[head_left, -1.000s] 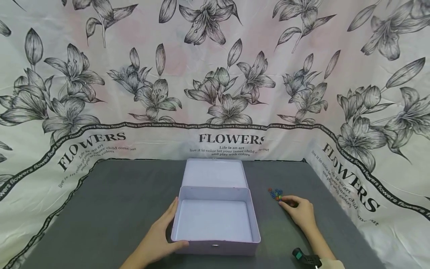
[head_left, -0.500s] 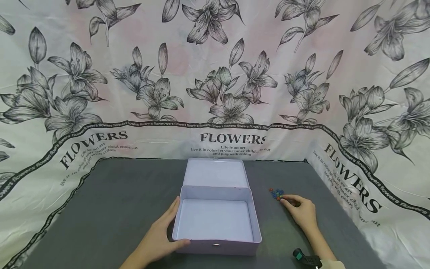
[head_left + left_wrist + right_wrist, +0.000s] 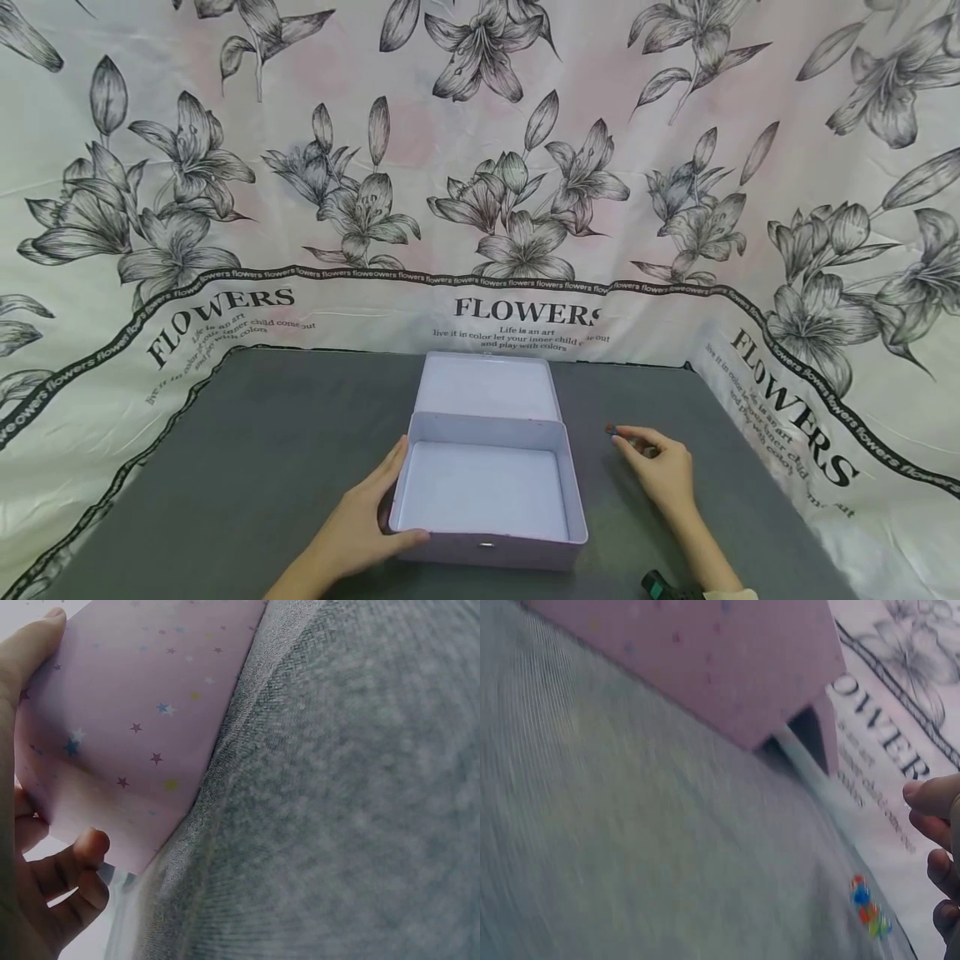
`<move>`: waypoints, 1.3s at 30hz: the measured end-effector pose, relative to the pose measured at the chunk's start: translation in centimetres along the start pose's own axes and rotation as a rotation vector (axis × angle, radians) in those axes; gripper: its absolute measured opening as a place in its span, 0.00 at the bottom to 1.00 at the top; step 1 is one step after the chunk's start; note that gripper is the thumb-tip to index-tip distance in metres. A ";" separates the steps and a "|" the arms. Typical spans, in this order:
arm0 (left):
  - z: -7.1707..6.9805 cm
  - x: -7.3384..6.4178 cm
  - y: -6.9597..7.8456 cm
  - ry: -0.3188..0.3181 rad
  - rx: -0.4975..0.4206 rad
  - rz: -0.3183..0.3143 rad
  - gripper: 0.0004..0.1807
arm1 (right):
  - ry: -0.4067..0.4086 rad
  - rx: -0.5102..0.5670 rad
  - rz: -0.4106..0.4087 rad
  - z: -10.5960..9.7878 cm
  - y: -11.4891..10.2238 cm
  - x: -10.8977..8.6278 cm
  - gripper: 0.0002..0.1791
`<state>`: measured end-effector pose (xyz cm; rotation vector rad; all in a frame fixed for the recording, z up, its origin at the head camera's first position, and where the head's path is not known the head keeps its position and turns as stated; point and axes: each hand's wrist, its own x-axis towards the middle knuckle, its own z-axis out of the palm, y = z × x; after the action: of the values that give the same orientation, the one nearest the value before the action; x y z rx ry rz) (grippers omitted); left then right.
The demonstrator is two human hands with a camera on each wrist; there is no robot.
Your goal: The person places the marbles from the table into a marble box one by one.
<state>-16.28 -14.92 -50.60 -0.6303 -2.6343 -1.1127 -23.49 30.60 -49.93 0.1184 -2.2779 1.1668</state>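
An open lilac box (image 3: pixel 487 550), its lid tipped back, stands on the grey table. Its outside is pink with small stars in the left wrist view. My left hand (image 3: pixel 360 525) grips the box's left front corner, thumb at the front rim and fingers along the left side. Right of the box, my right hand (image 3: pixel 663 471) reaches over a small cluster of shiny coloured beads (image 3: pixel 866 904), hiding most of them in the head view. The right thumb and index fingertip are close together; I cannot tell whether a bead is between them.
A grey cloth (image 3: pixel 300 450) covers the table. Behind and along both sides hangs a white sheet (image 3: pixel 517 321) printed with flowers and lettering. A dark strap device (image 3: pixel 660 586) sits on the right wrist.
My right hand has shifted a little left and away from me, now covering most of the beads in the head view. The left hand keeps its grip on the box. The head view has turned slightly.
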 end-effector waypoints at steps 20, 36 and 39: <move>0.1 0.1 -0.4 -0.003 -0.058 -0.014 0.68 | -0.106 0.233 0.038 4.7 -8.9 1.4 0.08; -0.1 0.2 -0.4 -0.044 -0.144 -0.055 0.68 | -0.242 0.291 0.021 8.6 -13.4 1.4 0.07; 0.0 0.1 -0.4 -0.050 -0.123 -0.058 0.68 | -0.266 0.293 -0.005 9.1 -13.8 1.3 0.06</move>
<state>-16.59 -15.09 -50.82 -0.6168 -2.6573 -1.3003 -24.21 15.37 -43.48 0.4136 -2.3101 1.5564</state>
